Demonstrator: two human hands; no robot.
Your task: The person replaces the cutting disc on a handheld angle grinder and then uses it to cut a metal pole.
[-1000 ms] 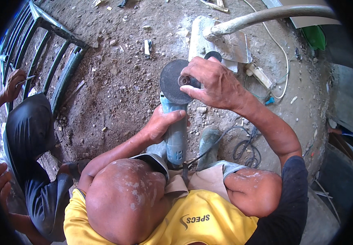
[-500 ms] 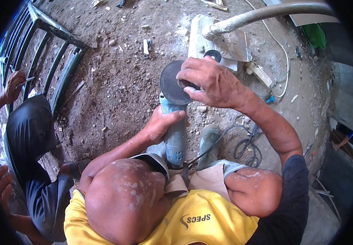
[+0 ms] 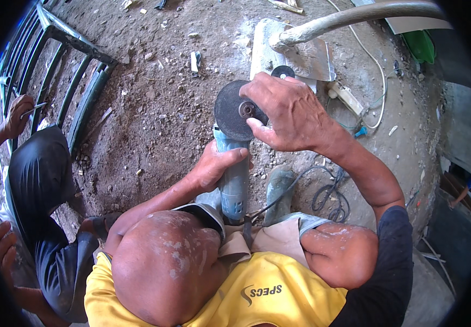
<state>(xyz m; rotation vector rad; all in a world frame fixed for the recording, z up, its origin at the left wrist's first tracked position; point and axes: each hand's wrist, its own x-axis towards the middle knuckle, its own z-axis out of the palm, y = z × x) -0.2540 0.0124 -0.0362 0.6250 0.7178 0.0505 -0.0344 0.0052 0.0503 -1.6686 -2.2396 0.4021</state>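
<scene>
My left hand is wrapped around the light-blue body of an angle grinder, which stands with its head away from me. A dark round disc sits on the grinder's head, with a small round nut at its centre. Over the disc's right side is my right hand, thumb and fingers apart and curved about the nut. The nut shows in the gap between them; fingertip contact with the disc is hard to make out. The grinder's black cord runs off to the right.
A metal plate with a thick bent pipe and a small black disc lie beyond my right hand. A power strip with cables is right. At left, another person's hand is by a dark metal frame.
My right fingers have spread and shifted slightly, uncovering the nut at the disc's centre. My left hand keeps its hold on the grinder.
</scene>
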